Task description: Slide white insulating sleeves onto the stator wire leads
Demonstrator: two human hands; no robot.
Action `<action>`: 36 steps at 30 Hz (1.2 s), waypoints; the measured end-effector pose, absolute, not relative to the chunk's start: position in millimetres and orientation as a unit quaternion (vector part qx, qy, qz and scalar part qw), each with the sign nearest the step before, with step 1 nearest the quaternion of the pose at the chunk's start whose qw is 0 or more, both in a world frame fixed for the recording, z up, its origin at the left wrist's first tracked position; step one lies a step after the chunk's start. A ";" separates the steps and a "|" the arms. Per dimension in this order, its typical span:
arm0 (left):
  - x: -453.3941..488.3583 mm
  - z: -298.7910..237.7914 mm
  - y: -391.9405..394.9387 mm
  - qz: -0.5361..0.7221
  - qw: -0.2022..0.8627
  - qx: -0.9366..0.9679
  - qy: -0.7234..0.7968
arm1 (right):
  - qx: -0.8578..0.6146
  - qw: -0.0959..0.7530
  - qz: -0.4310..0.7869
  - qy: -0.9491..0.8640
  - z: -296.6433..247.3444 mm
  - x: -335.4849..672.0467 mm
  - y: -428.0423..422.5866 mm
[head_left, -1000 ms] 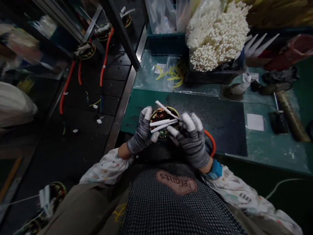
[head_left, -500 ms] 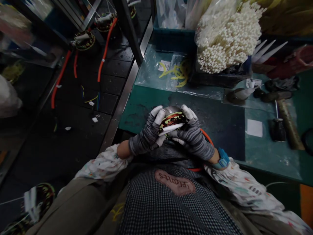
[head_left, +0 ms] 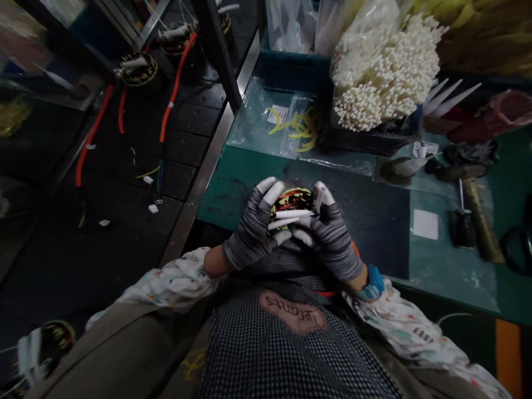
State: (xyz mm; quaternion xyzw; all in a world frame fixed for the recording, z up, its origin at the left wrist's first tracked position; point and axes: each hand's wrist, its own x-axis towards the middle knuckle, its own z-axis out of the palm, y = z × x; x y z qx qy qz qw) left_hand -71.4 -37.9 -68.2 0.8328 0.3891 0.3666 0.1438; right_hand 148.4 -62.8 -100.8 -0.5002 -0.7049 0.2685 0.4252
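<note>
Between my hands, at the near edge of the bench, is a motor stator with copper windings and yellow-green insulation pieces. White sleeving tubes lie across its near face. My left hand, in a grey glove with white fingertips, wraps round the stator's left side. On the opposite side my right hand grips it, with the thumb against the white tubes. An orange sleeve shows behind my right wrist. The stator's underside is hidden by my fingers.
A bundle of white thin tubes stands at the back of the bench beside yellow strips on plastic. To the right lie a mallet, a screwdriver and a white label. More stators sit at the left.
The stator has tilted between my hands, so its wound face shows more and two white tubes now stand apart. Both hands still hold it. The view has shifted slightly.
</note>
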 end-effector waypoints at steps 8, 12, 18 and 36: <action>-50.8 -50.8 -32.7 0.334 0.162 0.829 0.417 | -0.445 0.432 0.279 -0.733 -98.8 170.0 -44.1; -48.2 -48.1 -32.4 0.310 0.173 0.843 0.404 | -0.410 0.398 0.211 -0.793 -96.7 177.9 -37.1; -46.1 -46.4 -33.5 0.300 0.181 0.842 0.411 | -0.472 0.416 0.274 -0.727 -102.1 166.9 -46.5; -101.9 -63.8 36.0 0.277 0.156 0.833 0.454 | -0.340 0.349 0.303 -0.819 -85.7 154.6 38.1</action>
